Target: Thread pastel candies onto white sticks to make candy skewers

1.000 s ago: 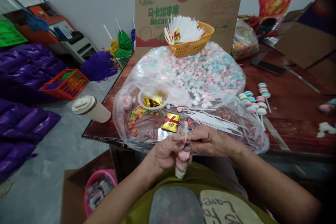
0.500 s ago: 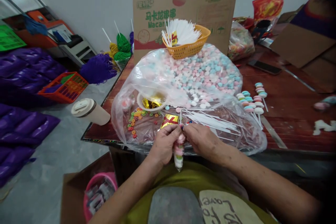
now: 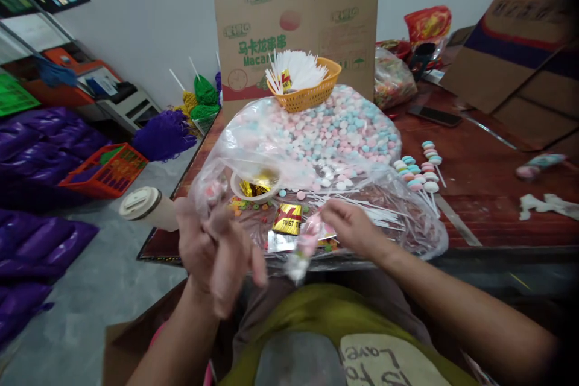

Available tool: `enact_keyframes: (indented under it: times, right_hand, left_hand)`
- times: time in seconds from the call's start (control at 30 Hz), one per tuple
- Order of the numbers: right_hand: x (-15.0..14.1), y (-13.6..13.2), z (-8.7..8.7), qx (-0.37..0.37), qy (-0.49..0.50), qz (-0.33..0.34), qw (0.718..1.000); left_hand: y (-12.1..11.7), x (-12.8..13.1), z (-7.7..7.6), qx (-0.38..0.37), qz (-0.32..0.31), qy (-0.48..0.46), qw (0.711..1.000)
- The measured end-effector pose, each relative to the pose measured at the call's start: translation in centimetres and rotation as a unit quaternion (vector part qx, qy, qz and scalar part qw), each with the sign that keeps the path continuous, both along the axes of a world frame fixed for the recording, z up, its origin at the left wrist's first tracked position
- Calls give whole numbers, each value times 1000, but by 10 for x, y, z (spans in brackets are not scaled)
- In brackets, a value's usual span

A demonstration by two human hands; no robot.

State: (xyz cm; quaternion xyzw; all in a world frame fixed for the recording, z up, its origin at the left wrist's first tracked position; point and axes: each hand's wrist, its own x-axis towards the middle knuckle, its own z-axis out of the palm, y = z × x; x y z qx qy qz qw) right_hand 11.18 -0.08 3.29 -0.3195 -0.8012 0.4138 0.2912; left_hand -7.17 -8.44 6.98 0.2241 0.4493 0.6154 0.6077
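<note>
My right hand (image 3: 355, 226) pinches one end of a wrapped candy skewer (image 3: 307, 244), pink, green and white in clear film, which slants down toward my lap and is smeared by motion. My left hand (image 3: 217, 253) is raised over the table's front edge with its fingers spread and nothing in it. Between the hands lies a gold packet of twist ties (image 3: 287, 219) on clear plastic. Behind my left hand is a white bowl (image 3: 235, 187) with gold strips. White sticks (image 3: 384, 217) are strewn beyond my right hand.
A large clear bag of pastel candies (image 3: 344, 126) fills the table's middle, with an orange basket (image 3: 312, 96) of white sticks on it. Several candy skewers (image 3: 418, 172) lie to the right. A lidded cup (image 3: 147, 206) stands at the left edge. A tall carton (image 3: 298, 24) stands behind.
My left hand has let go of the wrapped skewer and moved left, its fingers spreading. The skewer stays in my right hand, now tilted. The view has shifted slightly.
</note>
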Motion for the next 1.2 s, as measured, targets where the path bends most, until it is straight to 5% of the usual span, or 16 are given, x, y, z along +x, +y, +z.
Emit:
enact_keyframes:
  times: [0.03,0.1,0.2,0.3,0.43,0.5,0.57,0.63,0.73,0.8,0.83,0.9,0.97,1.07,1.13,1.2]
  right_hand:
    - [-1,-1,2,-90,32,-20,995]
    - [-4,-8,6,-200,84,25,976]
    - [-13,-19,4,-265,120,93,952]
    - [-17,-15,-1,-340,151,17,928]
    - [-11,-8,0,-259,153,-40,953]
    - [-9,-14,3,-179,141,11,974]
    - [-10,-21,5,-200,140,44,969]
    - [-13,-27,5,-344,163,43,924]
    - [-20,-31,-3,-578,226,108,776]
    - [-23,-32,-14,-632,276,171,704]
    - [-24,-31,-20,-634,288,194,691]
    - [-21,-28,-33,-620,251,211,713]
    - [-13,-24,-40,-552,160,184,797]
    - [1,-19,-38,-350,117,74,926]
    - [4,-18,-31,-273,158,33,948]
    - [7,-16,-27,-284,194,-7,939]
  left_hand:
    - [-1,0,-2,-14,-85,16,996]
    - [1,10,-7,-31,-138,29,990]
    - [5,29,-6,29,-115,-26,993]
    - [2,34,-1,137,-82,-79,984]
    - [-3,29,-14,21,-260,6,965]
    - [-1,32,-23,-18,-211,93,973]
    - [3,40,-28,-1,-120,161,980]
    - [7,50,-31,11,-69,167,984]
    - [8,64,-38,-13,-31,70,997]
    - [5,70,-44,-48,-26,21,998]
    - [4,71,-47,-58,-27,16,998]
    - [2,70,-52,-44,-15,39,998]
    - [3,64,-53,-4,41,98,994]
    - [10,60,-55,26,130,226,965]
    - [15,68,-58,46,75,336,938]
    - [16,81,-63,74,-54,441,893]
